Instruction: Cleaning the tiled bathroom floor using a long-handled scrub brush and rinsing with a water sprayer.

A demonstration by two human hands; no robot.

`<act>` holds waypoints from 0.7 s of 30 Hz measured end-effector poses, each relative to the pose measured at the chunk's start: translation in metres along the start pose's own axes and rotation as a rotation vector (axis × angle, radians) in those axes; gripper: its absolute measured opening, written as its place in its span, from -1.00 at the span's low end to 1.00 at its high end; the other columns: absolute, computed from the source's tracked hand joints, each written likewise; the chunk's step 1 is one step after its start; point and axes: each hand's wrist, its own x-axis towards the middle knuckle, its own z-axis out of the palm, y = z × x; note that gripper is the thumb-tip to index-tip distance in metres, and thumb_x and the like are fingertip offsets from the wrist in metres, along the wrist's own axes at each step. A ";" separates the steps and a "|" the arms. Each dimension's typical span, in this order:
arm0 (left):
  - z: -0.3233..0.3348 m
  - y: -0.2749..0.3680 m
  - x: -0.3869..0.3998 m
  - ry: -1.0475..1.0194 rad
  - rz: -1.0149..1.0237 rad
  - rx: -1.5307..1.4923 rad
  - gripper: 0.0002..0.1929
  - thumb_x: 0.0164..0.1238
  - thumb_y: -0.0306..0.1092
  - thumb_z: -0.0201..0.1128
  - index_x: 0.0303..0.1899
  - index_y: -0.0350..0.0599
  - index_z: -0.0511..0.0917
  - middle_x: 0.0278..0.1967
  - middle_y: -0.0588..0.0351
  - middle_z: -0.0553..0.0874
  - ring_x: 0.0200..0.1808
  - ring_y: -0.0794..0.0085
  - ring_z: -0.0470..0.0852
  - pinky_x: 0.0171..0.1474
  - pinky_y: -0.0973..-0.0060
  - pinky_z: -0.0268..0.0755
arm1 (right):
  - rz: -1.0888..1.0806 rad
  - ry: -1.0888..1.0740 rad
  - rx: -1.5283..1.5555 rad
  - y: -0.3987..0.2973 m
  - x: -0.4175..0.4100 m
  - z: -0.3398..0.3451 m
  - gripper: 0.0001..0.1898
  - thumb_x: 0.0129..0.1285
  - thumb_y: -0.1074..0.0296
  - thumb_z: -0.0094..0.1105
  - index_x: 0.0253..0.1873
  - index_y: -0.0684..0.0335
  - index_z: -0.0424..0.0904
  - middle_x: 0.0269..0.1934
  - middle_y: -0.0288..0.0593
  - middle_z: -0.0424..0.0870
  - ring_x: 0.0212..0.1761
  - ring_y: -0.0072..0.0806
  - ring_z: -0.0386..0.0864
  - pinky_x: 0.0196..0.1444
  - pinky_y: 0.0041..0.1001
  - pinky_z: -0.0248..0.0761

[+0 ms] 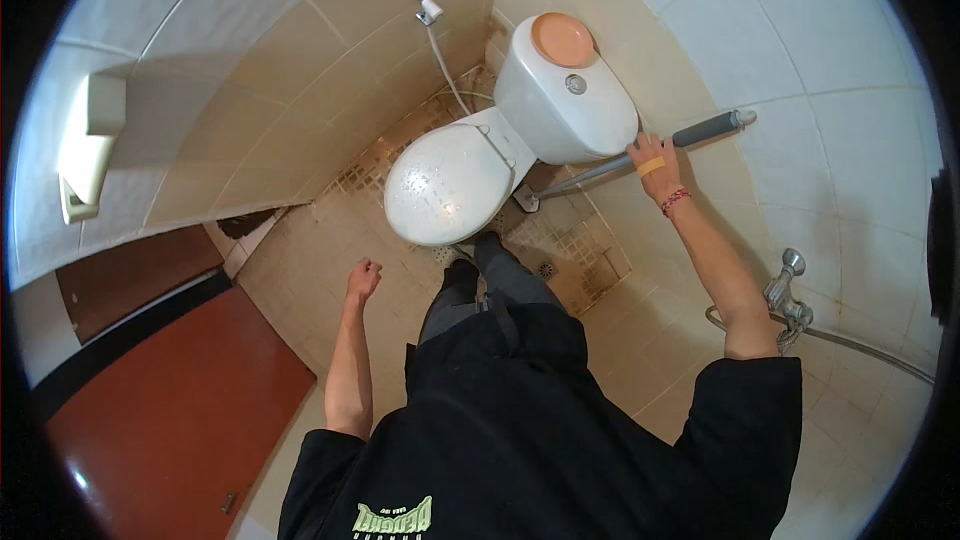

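My right hand point(658, 163) reaches to a grey long-handled tool point(705, 130) leaning against the tiled wall beside the toilet tank; whether the fingers grip it cannot be made out. The tool's foot is a flat piece on the floor near the toilet base. My left hand point(364, 279) hangs over the floor, fingers curled, with nothing seen in it. Before me stands a white toilet, its lid point(446, 184) down and dotted with water drops. On the tank lid point(615, 109) lies a round orange plastic dish point(562, 39), near the flush button point(576, 84).
A hand sprayer point(430, 11) hangs on the left wall, its hose running down. A metal tap point(787, 300) with a hose juts from the right wall. A floor drain point(547, 270) lies by my feet. A red-brown door point(180, 420) stands at lower left.
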 end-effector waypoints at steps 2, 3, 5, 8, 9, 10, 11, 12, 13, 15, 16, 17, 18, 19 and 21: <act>0.005 0.022 0.006 -0.016 0.062 0.009 -0.74 0.25 -0.21 0.07 -0.30 -0.22 0.59 -0.53 0.08 0.65 -0.47 0.45 0.62 -0.35 0.46 0.46 | 0.025 0.044 -0.074 0.009 0.006 -0.002 -0.82 0.20 0.32 0.06 -0.10 0.02 0.55 -0.14 -0.26 0.51 0.01 -0.40 0.45 0.02 -0.24 0.21; 0.008 0.031 0.006 -0.073 0.090 0.000 -0.73 0.26 -0.19 0.08 -0.30 -0.23 0.58 -0.51 0.05 0.65 -0.46 0.41 0.63 -0.33 0.43 0.46 | 0.040 0.081 -0.135 0.015 0.011 -0.004 -0.81 0.21 0.32 0.06 -0.09 0.01 0.56 -0.13 -0.24 0.52 0.01 -0.43 0.44 0.02 -0.25 0.20; 0.019 0.045 0.004 -0.097 0.142 0.110 -0.72 0.26 -0.18 0.09 -0.29 -0.23 0.58 -0.49 0.03 0.67 -0.44 0.37 0.64 -0.30 0.41 0.47 | 0.111 -0.066 -0.210 0.027 0.021 -0.004 -0.81 0.20 0.31 0.06 -0.11 -0.01 0.60 -0.18 -0.24 0.57 -0.05 -0.42 0.49 -0.06 -0.24 0.24; 0.036 0.067 0.000 -0.186 0.172 0.248 -0.72 0.27 -0.17 0.10 -0.27 -0.22 0.57 -0.45 -0.01 0.68 -0.39 0.29 0.66 -0.25 0.37 0.47 | 0.194 -0.329 -0.224 0.044 0.040 0.001 -0.82 0.19 0.30 0.07 -0.17 -0.02 0.67 -0.28 -0.25 0.66 -0.21 -0.38 0.59 -0.23 -0.22 0.32; 0.040 0.074 -0.004 -0.245 0.121 0.290 -0.72 0.28 -0.17 0.10 -0.26 -0.21 0.58 -0.44 -0.03 0.69 -0.37 0.26 0.67 -0.23 0.36 0.48 | 0.182 -0.463 -0.141 0.048 0.043 0.003 -0.82 0.18 0.29 0.08 -0.21 -0.01 0.71 -0.34 -0.25 0.70 -0.30 -0.35 0.63 -0.32 -0.20 0.35; 0.041 0.078 -0.011 -0.236 0.161 0.300 -0.72 0.28 -0.17 0.10 -0.26 -0.21 0.58 -0.44 -0.03 0.69 -0.37 0.26 0.67 -0.23 0.36 0.48 | 0.128 -0.492 -0.116 0.051 0.048 0.005 -0.81 0.17 0.27 0.10 -0.25 0.04 0.73 -0.37 -0.27 0.73 -0.41 -0.31 0.68 -0.41 -0.14 0.38; 0.040 0.081 -0.020 -0.277 0.165 0.304 -0.73 0.28 -0.17 0.11 -0.25 -0.20 0.58 -0.44 -0.02 0.68 -0.36 0.27 0.67 -0.23 0.36 0.47 | 0.129 -0.501 -0.107 0.051 0.048 0.007 -0.81 0.17 0.27 0.10 -0.25 0.04 0.73 -0.37 -0.27 0.73 -0.41 -0.31 0.68 -0.41 -0.14 0.38; 0.035 0.083 -0.028 -0.328 0.138 0.306 -0.74 0.28 -0.17 0.11 -0.24 -0.19 0.58 -0.44 -0.01 0.68 -0.35 0.28 0.66 -0.22 0.37 0.47 | 0.159 -0.544 0.014 0.051 0.046 0.008 -0.80 0.18 0.26 0.09 -0.22 0.06 0.73 -0.31 -0.26 0.73 -0.34 -0.33 0.69 -0.35 -0.16 0.41; 0.024 0.083 -0.036 -0.299 0.176 0.312 -0.74 0.28 -0.17 0.11 -0.24 -0.19 0.58 -0.44 -0.01 0.68 -0.35 0.28 0.66 -0.22 0.37 0.47 | 0.193 -0.591 0.134 0.049 0.043 0.008 -0.78 0.18 0.24 0.09 -0.19 0.07 0.73 -0.24 -0.24 0.74 -0.27 -0.35 0.70 -0.29 -0.17 0.43; -0.001 0.077 -0.055 -0.369 0.214 0.304 -0.74 0.30 -0.18 0.10 -0.24 -0.20 0.57 -0.45 -0.02 0.66 -0.37 0.28 0.65 -0.22 0.38 0.47 | 0.065 -0.577 0.138 0.045 0.026 0.008 -0.76 0.20 0.24 0.06 -0.16 0.07 0.73 -0.19 -0.24 0.73 -0.19 -0.36 0.69 -0.26 -0.25 0.45; -0.016 0.072 -0.062 -0.371 0.224 0.326 -0.74 0.30 -0.18 0.10 -0.24 -0.20 0.57 -0.45 -0.02 0.66 -0.37 0.28 0.65 -0.22 0.38 0.47 | 0.148 -0.645 0.200 0.040 0.013 0.006 -0.78 0.11 0.25 0.14 -0.21 0.08 0.73 -0.21 -0.22 0.73 -0.20 -0.32 0.69 -0.21 -0.30 0.47; -0.037 0.066 -0.067 -0.319 0.219 0.286 -0.74 0.32 -0.20 0.07 -0.25 -0.21 0.57 -0.46 0.01 0.66 -0.38 0.31 0.64 -0.23 0.40 0.46 | 0.222 -0.690 0.282 0.033 0.000 0.004 -0.80 0.01 0.25 0.21 -0.26 0.08 0.74 -0.23 -0.19 0.73 -0.21 -0.29 0.70 -0.17 -0.35 0.50; -0.052 0.061 -0.072 -0.284 0.168 0.280 -0.75 0.35 -0.21 0.05 -0.25 -0.21 0.57 -0.46 0.05 0.65 -0.39 0.34 0.63 -0.24 0.43 0.46 | 0.332 -0.660 0.383 0.026 -0.019 0.002 -0.83 -0.03 0.32 0.20 -0.32 0.13 0.73 -0.29 -0.15 0.73 -0.25 -0.30 0.70 -0.21 -0.34 0.50; -0.062 0.056 -0.076 -0.293 0.232 0.262 -0.75 0.35 -0.21 0.05 -0.25 -0.21 0.57 -0.46 0.05 0.65 -0.39 0.34 0.63 -0.24 0.43 0.46 | 0.362 -0.697 0.375 0.018 -0.038 0.000 -0.83 -0.03 0.32 0.20 -0.32 0.13 0.73 -0.29 -0.15 0.73 -0.25 -0.30 0.70 -0.21 -0.34 0.50; -0.089 0.046 -0.081 -0.052 0.109 0.074 -0.76 0.40 -0.26 0.03 -0.27 -0.21 0.57 -0.48 0.15 0.62 -0.42 0.45 0.59 -0.29 0.52 0.42 | 0.405 -0.879 0.484 -0.007 -0.079 -0.004 -0.84 -0.06 0.37 0.16 -0.38 0.20 0.71 -0.35 -0.08 0.71 -0.28 -0.28 0.69 -0.25 -0.28 0.50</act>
